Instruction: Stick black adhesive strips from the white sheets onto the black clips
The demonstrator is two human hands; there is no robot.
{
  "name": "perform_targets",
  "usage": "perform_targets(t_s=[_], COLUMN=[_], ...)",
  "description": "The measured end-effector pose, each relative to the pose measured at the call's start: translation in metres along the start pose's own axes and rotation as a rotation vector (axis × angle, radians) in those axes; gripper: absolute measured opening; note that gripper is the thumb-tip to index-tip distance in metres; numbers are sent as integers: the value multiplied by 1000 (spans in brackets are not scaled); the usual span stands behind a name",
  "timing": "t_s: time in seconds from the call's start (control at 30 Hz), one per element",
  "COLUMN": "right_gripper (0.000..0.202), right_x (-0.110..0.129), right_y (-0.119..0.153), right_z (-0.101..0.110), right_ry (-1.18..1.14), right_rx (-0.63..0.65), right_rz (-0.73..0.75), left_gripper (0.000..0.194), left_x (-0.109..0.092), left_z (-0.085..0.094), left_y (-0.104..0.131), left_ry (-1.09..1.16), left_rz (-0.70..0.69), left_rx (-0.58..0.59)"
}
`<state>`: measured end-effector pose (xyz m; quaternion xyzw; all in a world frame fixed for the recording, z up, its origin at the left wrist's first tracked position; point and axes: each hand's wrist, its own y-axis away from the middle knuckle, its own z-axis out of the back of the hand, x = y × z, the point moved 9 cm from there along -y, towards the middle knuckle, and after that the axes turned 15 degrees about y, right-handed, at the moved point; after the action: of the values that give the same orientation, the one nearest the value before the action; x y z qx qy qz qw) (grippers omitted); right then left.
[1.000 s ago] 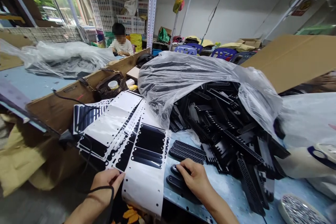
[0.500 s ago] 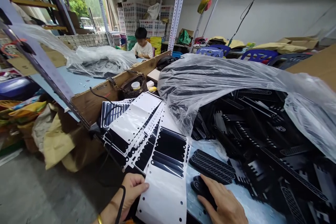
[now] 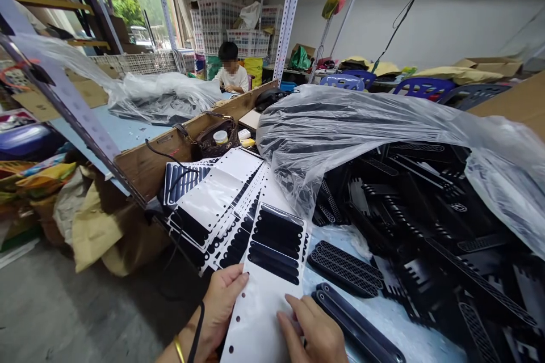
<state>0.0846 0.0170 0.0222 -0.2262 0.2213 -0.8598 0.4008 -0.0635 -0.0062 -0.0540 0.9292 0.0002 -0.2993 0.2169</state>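
A long white sticker sheet point(image 3: 255, 323) with rows of black strip stickers at its top lies before me. My left hand point(image 3: 223, 300) pinches its left edge between thumb and fingers. Over the sheet's lower right side, my right hand point(image 3: 317, 332) rests with thumb and index tips apart, touching the surface; its other fingers are curled and partly hidden. Just right of it lie two long black handle-like pieces point(image 3: 357, 323), side by side. Beyond them sits a small stack of black pieces with a lattice pattern point(image 3: 346, 269). More sticker sheets point(image 3: 213, 195) fan out behind.
A heap of black plastic parts point(image 3: 426, 227) fills the right, partly under clear plastic film point(image 3: 361, 119). A wooden board point(image 3: 149, 164) edges the table on the left, with a brown bag point(image 3: 217, 139) against it. Another person point(image 3: 232, 74) sits farther back.
My right hand has left the black pieces and moved left onto the sheet, exposing their full length. My left hand has slid slightly up the sheet's edge, still gripping it.
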Motion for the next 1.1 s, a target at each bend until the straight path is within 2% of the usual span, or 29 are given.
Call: perform_targets(t_s=[0.13,0.27,0.37,0.57,0.7,0.83,0.97,1.1], right_gripper=[28,38,39,37,37,36,38,30], right_x=[-9,-7,-7,-8,-6,-7,-18,-25], right_y=[-19,-21,-13,-11,-22,-32,-27,-14], right_z=[-22,-36,-39,-38,-38,-43,-49,-45], right_ry=[41,50,51,-39,-124,-213,-242,-208], right_rx=[-24,7,13,-17,-13,43,54,26], right_rz=[-158,-212,-250,-280,-336,-382,-466,-551], left_gripper=[38,38,45,41,27,19,25,42], left_x=[-3,-2,-1,-6,-13,-13,-9,-10], left_z=[3,5,7,14,-2,-22,-20,-12], left_y=[2,2,-2,-8,-9,-12,-18,-15], left_ry=[-53,7,17,-135,-227,-205,-186,-412], left_rz=[-30,-18,2,-59,-130,-94,-45,-113], left_rx=[-6,-18,-58,-120,-43,8,8,30])
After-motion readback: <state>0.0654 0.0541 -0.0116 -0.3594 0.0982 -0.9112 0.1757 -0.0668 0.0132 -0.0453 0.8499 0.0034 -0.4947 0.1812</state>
